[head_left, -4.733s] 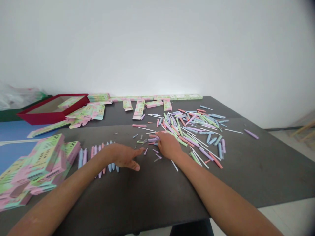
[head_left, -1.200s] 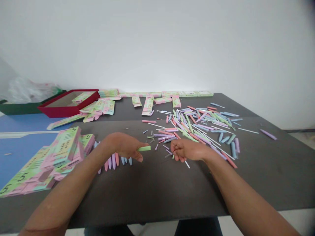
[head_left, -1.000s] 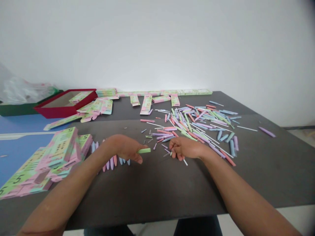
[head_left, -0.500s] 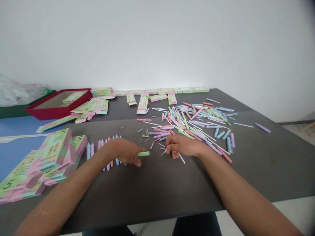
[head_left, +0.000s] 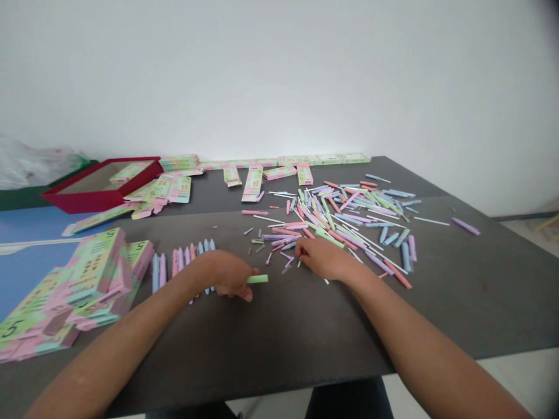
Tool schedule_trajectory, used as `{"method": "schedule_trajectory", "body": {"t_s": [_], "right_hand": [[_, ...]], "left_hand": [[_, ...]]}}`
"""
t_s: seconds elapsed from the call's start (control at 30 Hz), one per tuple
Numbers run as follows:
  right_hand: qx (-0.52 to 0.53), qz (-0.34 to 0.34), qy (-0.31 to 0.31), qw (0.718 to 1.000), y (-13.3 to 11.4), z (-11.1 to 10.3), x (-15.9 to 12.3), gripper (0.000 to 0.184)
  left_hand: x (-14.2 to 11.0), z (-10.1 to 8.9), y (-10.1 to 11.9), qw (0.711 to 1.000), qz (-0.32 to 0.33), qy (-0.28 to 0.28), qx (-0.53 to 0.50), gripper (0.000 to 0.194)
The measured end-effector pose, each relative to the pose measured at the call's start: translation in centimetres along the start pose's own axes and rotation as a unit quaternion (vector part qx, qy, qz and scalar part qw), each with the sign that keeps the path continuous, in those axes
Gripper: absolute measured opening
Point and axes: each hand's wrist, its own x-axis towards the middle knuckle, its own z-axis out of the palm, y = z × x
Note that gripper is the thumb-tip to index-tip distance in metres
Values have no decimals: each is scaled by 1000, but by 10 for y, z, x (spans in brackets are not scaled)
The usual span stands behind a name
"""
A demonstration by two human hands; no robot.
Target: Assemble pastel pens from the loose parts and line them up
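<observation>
Holding a green tube in left hand's (head_left: 233, 276) closed grip, right's contents unclear

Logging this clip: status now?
Left hand holding green pen piece; right hand at pile's near edge, small green bit at fingers; loose small parts between.

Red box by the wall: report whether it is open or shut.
Open. The red box shows its pale inside, and a pink-and-green carton lies in it, with no lid over it.

A slim green tube (head_left: 258, 279) — nearly level — juts from the left hand (head_left: 230, 273).
</observation>
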Motion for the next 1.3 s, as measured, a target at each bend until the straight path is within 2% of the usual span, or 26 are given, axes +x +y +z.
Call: {"method": "schedule_trajectory", "body": {"t_s": [0.1,0.23,0.73,1.3], "right_hand": [[-61,8,-10,998,-3,1,-3,13],[-89,-7,-22,996,-3,4,-2,17],[-73,-56,5,996,-3,10,2,16],[-63,-58,2,996,-6,11,3,15]], "left_hand": [[1,2,-1,1000,0,2,-8,63],[2,4,-1,1000,-6,6,-16,63],[-1,3,5,1000,3,23,17,65],[0,3,5,1000,10,15,12,65]]}}
